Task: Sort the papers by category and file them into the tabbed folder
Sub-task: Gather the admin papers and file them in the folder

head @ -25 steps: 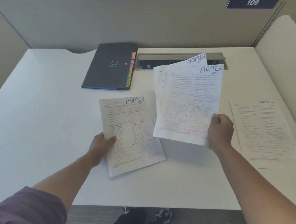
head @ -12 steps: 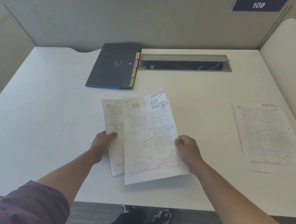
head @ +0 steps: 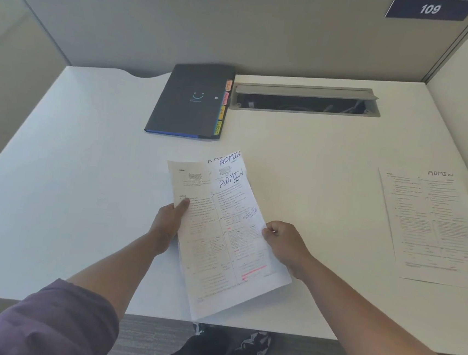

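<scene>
Admin papers are being gripped by both hands; folder at twelve o'clock is lying closed, filing unstarted.

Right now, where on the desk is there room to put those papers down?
Bare desk lies left of the held papers, and between them and the lone ADMIN sheet. The back is crowded by the tabbed folder and cable slot.
</scene>
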Available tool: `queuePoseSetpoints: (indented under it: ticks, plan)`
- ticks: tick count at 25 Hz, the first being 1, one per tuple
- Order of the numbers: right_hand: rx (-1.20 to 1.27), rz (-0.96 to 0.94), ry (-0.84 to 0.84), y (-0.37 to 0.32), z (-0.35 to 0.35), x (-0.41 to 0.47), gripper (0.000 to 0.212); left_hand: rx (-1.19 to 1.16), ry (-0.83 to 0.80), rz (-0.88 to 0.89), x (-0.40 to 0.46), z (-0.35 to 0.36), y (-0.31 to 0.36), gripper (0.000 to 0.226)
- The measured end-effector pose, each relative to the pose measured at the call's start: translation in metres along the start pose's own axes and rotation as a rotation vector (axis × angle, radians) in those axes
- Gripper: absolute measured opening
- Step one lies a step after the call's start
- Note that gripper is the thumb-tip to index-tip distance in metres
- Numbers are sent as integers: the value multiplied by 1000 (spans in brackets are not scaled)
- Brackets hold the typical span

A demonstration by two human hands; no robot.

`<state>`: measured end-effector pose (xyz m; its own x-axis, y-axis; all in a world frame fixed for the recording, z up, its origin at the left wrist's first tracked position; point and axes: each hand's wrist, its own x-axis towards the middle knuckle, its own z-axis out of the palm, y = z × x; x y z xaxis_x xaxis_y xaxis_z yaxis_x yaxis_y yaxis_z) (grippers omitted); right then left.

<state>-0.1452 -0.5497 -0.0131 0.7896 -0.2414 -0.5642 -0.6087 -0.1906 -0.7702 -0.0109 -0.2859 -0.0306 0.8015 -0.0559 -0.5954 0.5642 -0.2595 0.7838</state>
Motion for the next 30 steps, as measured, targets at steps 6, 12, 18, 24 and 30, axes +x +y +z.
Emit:
queuePoseSetpoints:
  ticks: [6,12,18,24,30]
  plan:
    - [-100,-66,118,4,-13,2,19,35,8,-12,1,0,2,24]
    - [-307,-130,140,3,-19,-1,18,28,6,-46,-1,-1,6,46]
    - [-331,-305,363,9,-26,-6,15,4,48,-73,-4,2,9,47]
    - [30,-229,502,-1,-42,3,13,35,3,-57,-7,0,10,51]
    - [21,-124,347,-20,-25,17,33,44,-31,-37,-4,-4,8,71]
